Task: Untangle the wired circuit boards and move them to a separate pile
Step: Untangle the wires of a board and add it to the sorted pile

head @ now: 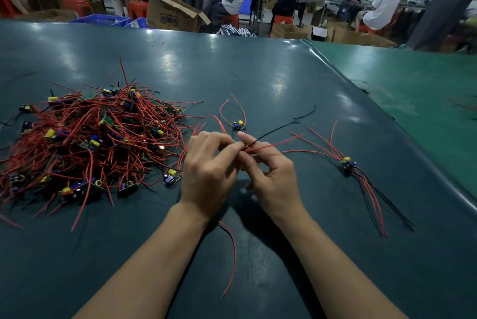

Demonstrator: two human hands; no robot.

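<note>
While both hands (238, 161) pinch red and black wires (268, 142), the tangled pile (85, 138) lies left.

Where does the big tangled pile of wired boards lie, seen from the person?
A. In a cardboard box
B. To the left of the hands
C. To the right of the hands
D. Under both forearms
B: the tangled pile lies on the table left of the left hand and the right hand.
</note>
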